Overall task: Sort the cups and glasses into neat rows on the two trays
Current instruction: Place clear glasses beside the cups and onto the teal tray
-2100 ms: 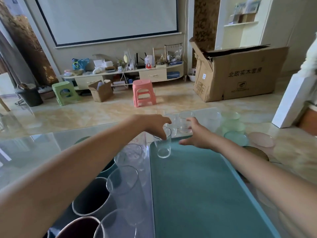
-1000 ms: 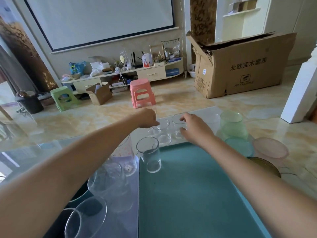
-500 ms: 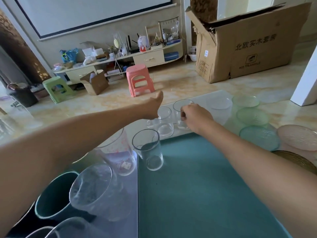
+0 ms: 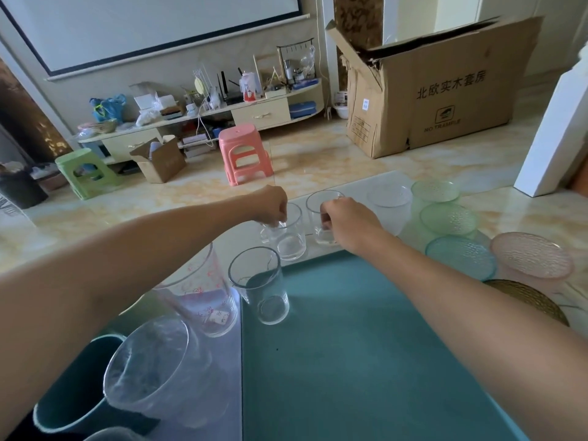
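Note:
A teal tray (image 4: 366, 361) fills the near middle of the glass table. One clear glass (image 4: 261, 288) stands at its far left corner. Just beyond the tray's far edge stand two clear glass mugs. My left hand (image 4: 272, 205) pinches the rim of the left mug (image 4: 288, 240). My right hand (image 4: 343, 221) grips the right mug (image 4: 323, 218) by its side. A clear cup with red print (image 4: 203, 294), a frosted tumbler (image 4: 152, 367) and a dark teal cup (image 4: 73, 405) stand left of the tray.
A frosted clear bowl (image 4: 389, 202), green bowls (image 4: 445, 214), a blue bowl (image 4: 459, 257), a pink bowl (image 4: 531, 256) and a gold-brown plate (image 4: 528, 297) crowd the table's far right. On the floor beyond are a pink stool (image 4: 245, 154) and a large cardboard box (image 4: 439, 87).
Both hands moved from the glass on the tray to the two mugs past its far edge and closed on them. The camera tipped down and came closer.

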{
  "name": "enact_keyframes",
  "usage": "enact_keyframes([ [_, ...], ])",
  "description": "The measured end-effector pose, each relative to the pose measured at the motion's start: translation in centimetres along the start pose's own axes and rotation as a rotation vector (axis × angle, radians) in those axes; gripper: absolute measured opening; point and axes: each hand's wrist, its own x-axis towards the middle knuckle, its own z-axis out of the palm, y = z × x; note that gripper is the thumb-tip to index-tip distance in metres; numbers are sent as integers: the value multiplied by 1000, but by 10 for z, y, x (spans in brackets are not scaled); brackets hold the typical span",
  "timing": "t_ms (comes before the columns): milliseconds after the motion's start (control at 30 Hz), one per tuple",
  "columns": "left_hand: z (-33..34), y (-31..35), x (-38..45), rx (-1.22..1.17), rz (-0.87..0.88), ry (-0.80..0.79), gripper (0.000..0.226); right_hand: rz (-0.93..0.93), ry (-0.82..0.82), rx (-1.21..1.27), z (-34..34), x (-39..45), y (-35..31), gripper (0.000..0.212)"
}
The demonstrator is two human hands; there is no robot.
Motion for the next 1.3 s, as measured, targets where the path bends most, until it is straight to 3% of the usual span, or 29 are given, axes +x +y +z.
enact_keyframes([
  [333, -80, 11, -57, -29, -21, 244, 10, -33, 179, 11, -40, -45, -11, 11],
  [533, -133, 36, -141, -115, -17, 425, 13, -57, 174, 108, -76, -126, -30, 10],
  [867, -120, 64, -250, -123, 22, 423, 12, -92, -12, 185, -50, -196, -85, 7],
  [1100, -91, 60, -261, -198, -5, 358, 8, -156, -222, 52, -19, -188, -99, 10],
  [1300, -75, 60, -256, -175, -18, 356, 10, -180, -301, 68, -11, -185, -100, 13],
])
